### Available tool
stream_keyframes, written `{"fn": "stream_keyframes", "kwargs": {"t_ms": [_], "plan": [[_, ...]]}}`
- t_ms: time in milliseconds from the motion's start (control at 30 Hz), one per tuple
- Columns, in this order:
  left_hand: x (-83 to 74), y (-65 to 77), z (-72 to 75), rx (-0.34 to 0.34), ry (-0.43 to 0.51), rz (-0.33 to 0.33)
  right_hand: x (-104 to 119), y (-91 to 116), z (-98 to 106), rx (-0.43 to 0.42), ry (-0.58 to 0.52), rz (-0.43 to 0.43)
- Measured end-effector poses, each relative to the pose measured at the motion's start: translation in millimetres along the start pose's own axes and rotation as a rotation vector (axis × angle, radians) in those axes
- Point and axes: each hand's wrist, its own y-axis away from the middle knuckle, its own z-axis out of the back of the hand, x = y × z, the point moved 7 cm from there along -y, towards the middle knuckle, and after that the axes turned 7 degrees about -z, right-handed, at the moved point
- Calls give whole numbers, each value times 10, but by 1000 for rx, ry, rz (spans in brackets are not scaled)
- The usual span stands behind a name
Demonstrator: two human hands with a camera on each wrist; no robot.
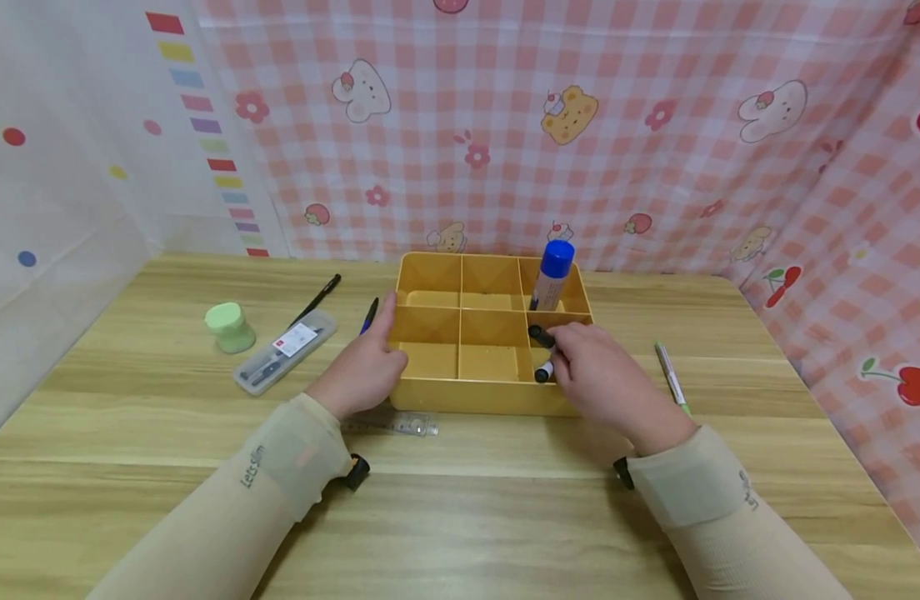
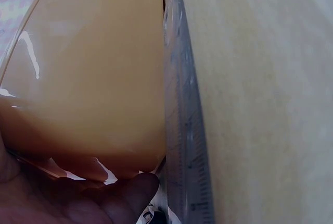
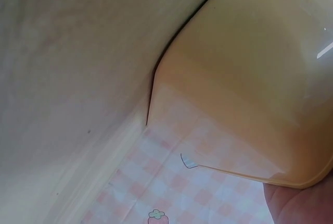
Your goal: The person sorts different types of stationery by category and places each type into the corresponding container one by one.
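Head view: right hand [image 1: 606, 379] at black-capped markers [image 1: 541, 336] (unseen in right-wrist view), can't tell if fingers grip; left hand [image 1: 361, 371] against yellow box [image 1: 490, 397], index straight

"What sort of place was it?"
"A stationery corner; whether in a home or a studio, I couldn't tell."
"What showed that?"
"A wood-grain surface [image 1: 460, 517] bore a yellow divided box [image 1: 475, 397], with a clear pen case [image 1: 287, 352] at nine o'clock from it. Cartoon-printed gingham cloth [image 1: 490, 187] hung at twelve, cherry-printed cloth [image 1: 880, 333] at three."
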Motion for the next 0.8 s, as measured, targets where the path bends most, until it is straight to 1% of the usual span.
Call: {"fn": "stream_keyframes", "kwargs": {"t_ms": [333, 800], "plan": [[0, -3, 4, 2, -10, 2, -4, -6, -3, 19, -22, -32], [-2, -1, 2, 1, -11, -2, -11, -22, 1, 38, -60, -38]]}}
